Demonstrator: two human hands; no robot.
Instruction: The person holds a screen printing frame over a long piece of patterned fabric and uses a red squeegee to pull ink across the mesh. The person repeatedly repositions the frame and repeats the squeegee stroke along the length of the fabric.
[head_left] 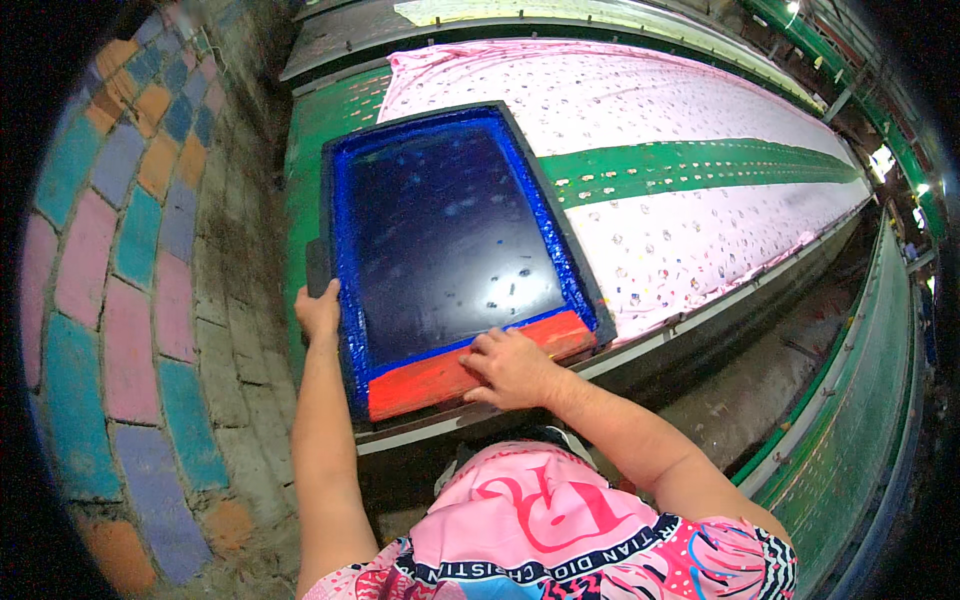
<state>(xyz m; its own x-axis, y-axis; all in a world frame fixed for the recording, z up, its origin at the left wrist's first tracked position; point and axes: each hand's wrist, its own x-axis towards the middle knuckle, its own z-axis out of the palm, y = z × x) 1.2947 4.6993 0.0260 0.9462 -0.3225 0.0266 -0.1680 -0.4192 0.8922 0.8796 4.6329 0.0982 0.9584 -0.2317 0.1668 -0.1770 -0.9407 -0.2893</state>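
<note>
A screen-printing frame point(455, 240) with a dark mesh and blue ink along its inner borders lies on the left end of a long table. My left hand point(318, 310) grips the left side of this frame, next to a dark block point(318, 266) on its outer edge; some of the fingers are hidden. At the near end of the frame lies a wide red-orange bar, seemingly a squeegee point(425, 384), stretching across its width. My right hand point(510, 370) is closed over this bar, with curled fingers at its upper edge.
Pink-white printed fabric point(650, 255) covers the table in two strips, with a green strip point(700, 170) between them. A brick wall painted in several colours point(130, 300) rises close on the left. Another long green table point(840, 440) runs along the right, across a gap.
</note>
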